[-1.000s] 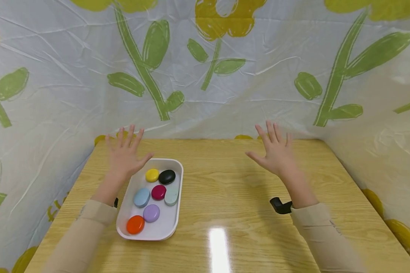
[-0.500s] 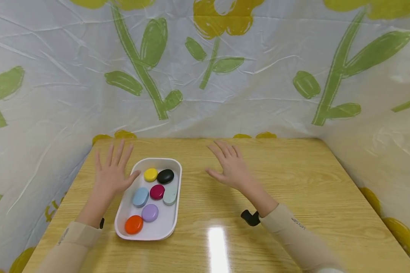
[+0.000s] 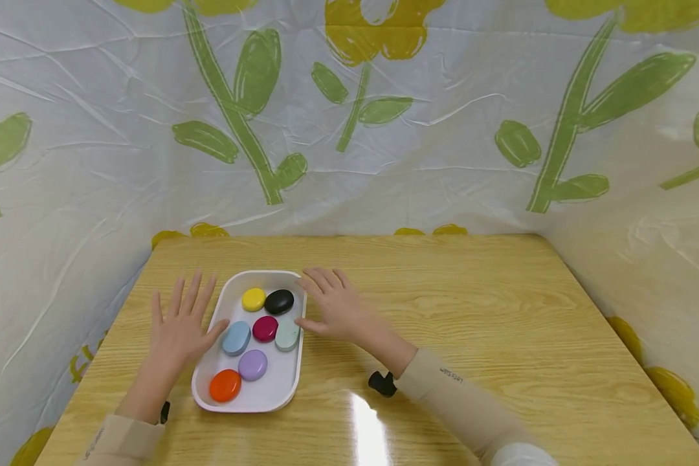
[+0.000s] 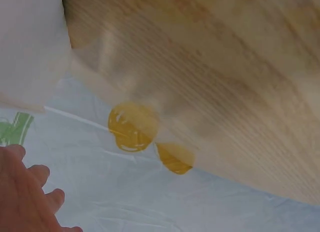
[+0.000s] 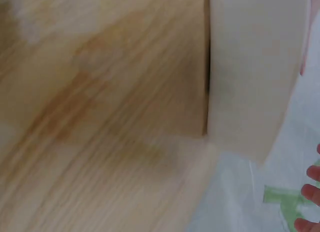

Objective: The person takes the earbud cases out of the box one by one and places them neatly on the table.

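A white tray [image 3: 270, 402] on the table holds several smooth, rounded pebble-like pieces: yellow [image 3: 254, 299], black [image 3: 279, 302], crimson [image 3: 265, 329], light blue [image 3: 236, 338], pale green [image 3: 287, 336], lilac [image 3: 253, 365] and orange-red [image 3: 225, 386]. By the tray's left side is my left hand [image 3: 177, 336], fingers spread, its thumb tip overlapping the rim near the light blue piece. At the right side my right hand [image 3: 340, 310] has extended fingers over the upper right rim and its thumb by the pale green piece. Neither hand holds anything; whether they touch the tray I cannot tell.
The wood-grain table [image 3: 472, 310] extends to the right of the tray. A flower-printed white sheet [image 3: 431, 149] hangs behind it and along both sides. Black wrist-worn parts show under the left wrist [image 3: 165, 412] and the right wrist [image 3: 382, 384].
My right hand has swept left from the right part of the table to the tray's right rim. The left hand has lowered and come nearer, beside the tray. The pieces lie as before.
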### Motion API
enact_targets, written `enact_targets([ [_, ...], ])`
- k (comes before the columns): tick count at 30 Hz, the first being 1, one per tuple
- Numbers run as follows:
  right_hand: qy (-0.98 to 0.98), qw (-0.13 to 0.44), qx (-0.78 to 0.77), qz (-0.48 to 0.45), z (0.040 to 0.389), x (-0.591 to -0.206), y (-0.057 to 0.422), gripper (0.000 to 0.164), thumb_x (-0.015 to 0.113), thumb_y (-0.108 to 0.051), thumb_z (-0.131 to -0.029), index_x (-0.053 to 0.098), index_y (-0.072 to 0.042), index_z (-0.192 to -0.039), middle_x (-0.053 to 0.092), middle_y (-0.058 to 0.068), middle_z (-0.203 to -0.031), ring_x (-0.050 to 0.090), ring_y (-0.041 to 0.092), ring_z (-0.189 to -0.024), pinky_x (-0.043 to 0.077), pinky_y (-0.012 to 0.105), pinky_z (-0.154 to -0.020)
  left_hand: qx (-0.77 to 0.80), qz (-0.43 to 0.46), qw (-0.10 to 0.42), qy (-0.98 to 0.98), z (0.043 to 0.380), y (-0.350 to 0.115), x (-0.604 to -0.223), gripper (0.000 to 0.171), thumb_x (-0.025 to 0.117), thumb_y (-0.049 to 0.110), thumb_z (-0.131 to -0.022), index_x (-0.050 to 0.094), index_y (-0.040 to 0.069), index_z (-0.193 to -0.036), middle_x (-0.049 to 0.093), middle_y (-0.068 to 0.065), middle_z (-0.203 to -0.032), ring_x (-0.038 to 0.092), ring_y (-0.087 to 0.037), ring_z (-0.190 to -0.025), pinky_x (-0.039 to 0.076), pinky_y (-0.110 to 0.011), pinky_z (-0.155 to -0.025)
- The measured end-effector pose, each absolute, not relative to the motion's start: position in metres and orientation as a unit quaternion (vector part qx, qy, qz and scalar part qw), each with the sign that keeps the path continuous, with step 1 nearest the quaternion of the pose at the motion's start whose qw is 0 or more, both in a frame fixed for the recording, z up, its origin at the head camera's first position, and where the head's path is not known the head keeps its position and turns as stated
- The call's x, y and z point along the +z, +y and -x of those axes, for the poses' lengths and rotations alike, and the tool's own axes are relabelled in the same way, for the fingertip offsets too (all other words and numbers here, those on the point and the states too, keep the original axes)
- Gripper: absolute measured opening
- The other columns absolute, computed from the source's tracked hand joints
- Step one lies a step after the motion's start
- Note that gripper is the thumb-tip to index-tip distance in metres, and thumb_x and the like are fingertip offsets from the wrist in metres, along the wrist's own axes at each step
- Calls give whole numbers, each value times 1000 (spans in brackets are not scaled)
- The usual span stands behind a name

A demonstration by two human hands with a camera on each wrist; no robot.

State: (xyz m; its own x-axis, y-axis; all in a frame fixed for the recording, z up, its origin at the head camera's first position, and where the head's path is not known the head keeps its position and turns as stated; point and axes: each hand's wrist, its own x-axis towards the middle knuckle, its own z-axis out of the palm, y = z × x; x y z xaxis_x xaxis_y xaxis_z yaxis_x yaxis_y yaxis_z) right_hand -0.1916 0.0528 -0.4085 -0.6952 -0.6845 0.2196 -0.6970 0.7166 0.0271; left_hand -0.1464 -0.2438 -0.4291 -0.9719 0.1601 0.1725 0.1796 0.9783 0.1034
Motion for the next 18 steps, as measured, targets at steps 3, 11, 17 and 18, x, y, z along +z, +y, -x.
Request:
enact_targets([
  [3,-916,82,5,-392,187,-413,40,72,42,-63,-85,33,-18,-140,31,5,-144,28,22,-132,22,46,-108,-59,82,71,-992,143,-244,-433,79,50,50,-86,13,16,-147,5,-15,-153,1,-39,-137,-13,-61,-103],
  [11,-916,14,-12,-402,181,-420,12,68,44,-62,-84,36,-21,-138,34,3,-140,32,21,-128,23,46,-108,-75,69,45,-994,135,-241,-444,76,47,48,-88,15,12,-147,9,-18,-151,1,-40,-137,-16,-58,-103],
  [17,-917,7,-55,-394,179,-424,-4,66,46,-63,-81,41,-24,-134,41,2,-128,38,20,-116,29,42,-104,-84,62,41,-994,132,-241,-447,72,46,44,-90,15,12,-147,9,-19,-151,-1,-39,-137,-13,-60,-104],
  [18,-918,2,-62,-393,179,-425,-6,66,47,-63,-80,41,-24,-134,42,2,-126,39,21,-115,29,42,-104,-83,60,39,-994,133,-240,-447,72,45,44,-90,14,13,-147,9,-19,-151,-1,-39,-137,-13,-60,-104],
])
